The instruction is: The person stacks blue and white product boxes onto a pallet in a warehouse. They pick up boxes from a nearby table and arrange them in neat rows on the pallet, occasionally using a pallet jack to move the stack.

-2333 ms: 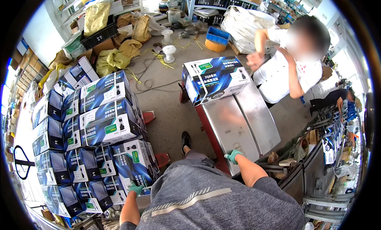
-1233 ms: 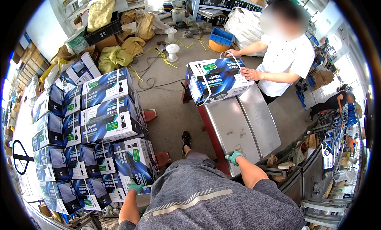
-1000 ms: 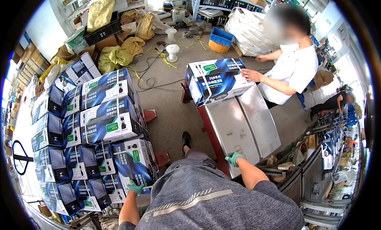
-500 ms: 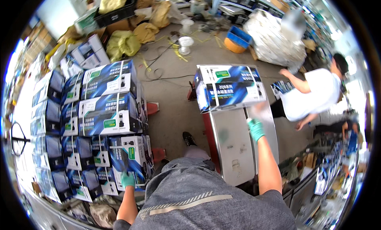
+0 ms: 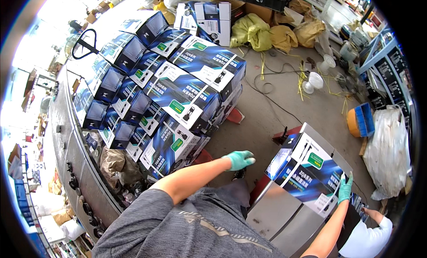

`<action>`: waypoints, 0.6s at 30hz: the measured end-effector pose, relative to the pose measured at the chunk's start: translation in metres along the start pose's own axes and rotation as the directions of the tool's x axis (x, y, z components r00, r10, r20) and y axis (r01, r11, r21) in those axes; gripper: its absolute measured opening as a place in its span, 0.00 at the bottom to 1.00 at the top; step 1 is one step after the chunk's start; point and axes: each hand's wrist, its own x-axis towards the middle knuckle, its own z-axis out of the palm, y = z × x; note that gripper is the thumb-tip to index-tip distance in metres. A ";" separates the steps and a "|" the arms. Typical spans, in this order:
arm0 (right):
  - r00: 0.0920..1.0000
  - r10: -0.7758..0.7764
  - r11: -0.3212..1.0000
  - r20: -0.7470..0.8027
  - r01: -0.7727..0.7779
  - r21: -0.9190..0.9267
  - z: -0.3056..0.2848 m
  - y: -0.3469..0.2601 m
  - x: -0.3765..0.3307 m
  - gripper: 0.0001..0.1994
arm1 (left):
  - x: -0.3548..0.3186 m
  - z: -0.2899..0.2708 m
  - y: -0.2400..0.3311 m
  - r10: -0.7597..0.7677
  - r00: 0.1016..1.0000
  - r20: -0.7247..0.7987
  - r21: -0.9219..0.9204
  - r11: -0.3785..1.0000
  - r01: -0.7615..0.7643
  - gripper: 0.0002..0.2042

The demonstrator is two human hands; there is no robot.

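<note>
My left hand (image 5: 240, 160), in a green glove, hovers above the floor between the stacked cartons and the metal cabinet. Its fingers stretch out and hold nothing. In a matching glove, my right hand (image 5: 345, 189) grips the right edge of a blue and white printed carton (image 5: 307, 180), thumb and fingers parted along that edge. Beneath the carton is the silvery metal top (image 5: 278, 204) of a low cabinet. Tightly stacked cartons (image 5: 182, 91) of the same print stand at my left, several of them bound with white straps.
A black looped handle (image 5: 86, 46) rises behind the stack. Cables (image 5: 278, 106) and white spools (image 5: 315, 81) lie on the floor, near a blue and orange bin (image 5: 361, 120) and a large white sack (image 5: 388, 153). A person in a white top (image 5: 367, 233) is at the lower right.
My view has turned left. My left hand has left the stacked cartons and moved toward the cabinet. My right hand has come from the cabinet top to the carton's right edge.
</note>
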 end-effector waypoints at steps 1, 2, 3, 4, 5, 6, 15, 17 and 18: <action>0.998 0.042 0.998 0.054 -0.044 0.036 -0.001 0.005 0.003 0.31 | 0.017 0.016 0.006 -0.012 0.999 0.030 -0.018 1.000 0.013 0.32; 0.988 0.122 0.969 0.097 -0.139 0.203 -0.001 0.003 0.004 0.30 | 0.039 0.041 0.001 -0.018 0.999 0.030 -0.057 0.998 0.020 0.33; 0.981 0.110 0.954 0.158 -0.149 0.261 -0.008 0.016 0.007 0.30 | 0.059 0.060 -0.003 -0.013 0.999 0.044 -0.093 0.996 0.017 0.34; 0.967 0.172 0.923 0.190 -0.225 0.311 -0.012 0.031 0.007 0.30 | 0.051 0.049 0.041 -0.140 0.974 0.177 -0.232 0.956 0.180 0.36; 0.947 0.224 0.886 0.232 -0.297 0.357 -0.015 0.041 0.009 0.30 | 0.037 0.039 0.086 -0.246 0.917 0.315 -0.347 0.869 0.353 0.37; 0.961 0.165 0.909 0.222 -0.235 0.344 -0.017 0.037 0.009 0.30 | 0.049 0.059 0.078 -0.183 0.916 0.357 -0.496 0.794 0.352 0.39; 0.874 0.240 0.499 0.422 -0.484 0.719 -0.011 0.008 0.002 0.25 | 0.109 0.128 0.064 0.019 0.887 0.462 -0.878 0.149 0.454 0.35; 0.794 0.263 0.412 0.548 -0.606 0.681 -0.018 -0.032 -0.005 0.25 | 0.118 0.132 0.054 0.003 0.844 0.537 -0.841 0.089 0.534 0.35; 0.811 0.269 0.413 0.519 -0.585 0.699 -0.017 -0.032 -0.005 0.26 | 0.117 0.126 0.060 -0.031 0.866 0.499 -0.852 0.162 0.497 0.34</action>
